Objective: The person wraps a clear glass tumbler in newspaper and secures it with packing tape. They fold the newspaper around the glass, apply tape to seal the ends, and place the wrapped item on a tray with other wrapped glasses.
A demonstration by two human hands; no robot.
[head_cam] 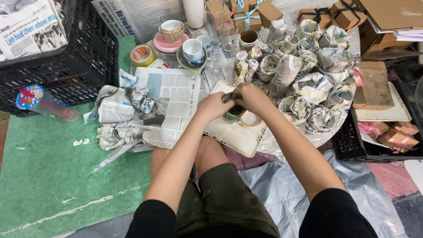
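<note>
1. Right now both hands meet over a cream tray that lies across the knees. Left hand and right hand are each clenched on the same small dark cup, fingers curled round its top and sides.
2. Cup sits low on the tray, just beside a tape roll that touches the tray surface.
3. Step in hand, as I judge it: handling or unwrapping one piece; no paper shows round the cup, though the hands hide most of it.
4. Loose newspaper lies spread to the left, w/ crumpled sheets near it on the green mat.
5. Wrapped bundles are heaped to the right, close together, many touching.
6. Bare cups and saucers stand further back, near a yellow tape roll.
7. Next move prob. calls for a firm two-handed hold and a steady tray; the cup looks breakable, and the tray is only balanced, not on a bench.
</note>
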